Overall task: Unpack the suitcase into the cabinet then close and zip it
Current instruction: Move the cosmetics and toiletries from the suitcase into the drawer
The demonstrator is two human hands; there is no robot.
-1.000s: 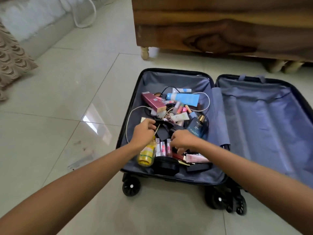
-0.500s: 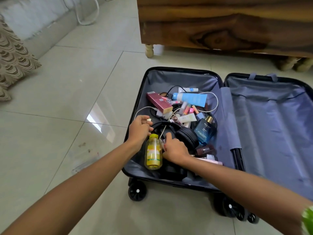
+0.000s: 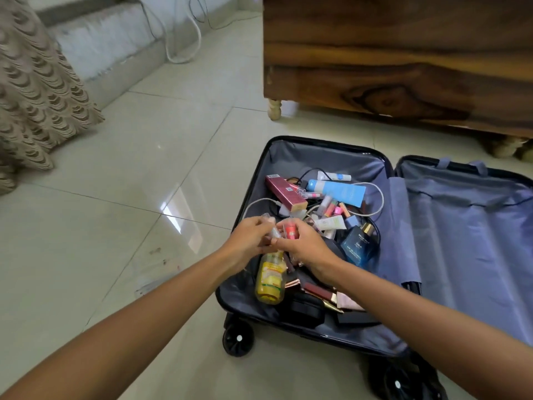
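Suitcase [image 3: 331, 157] lies open on the floor, still full. Both hands' grip is pinched on small lip-gloss tubes [image 3: 290, 230]: left hand [image 3: 251, 238], right hand [image 3: 302, 245]. Light, slick plastic, so hold mid-barrel.

Glossy tiled floor [image 3: 121, 174]; patterned curtain [image 3: 34, 90] (far left); white cable [image 3: 184, 44] looping by the wall.

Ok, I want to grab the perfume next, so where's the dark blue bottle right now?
In the head view, the blue perfume bottle lies in the suitcase's filled left half, just right of the right hand, below the light blue tube.
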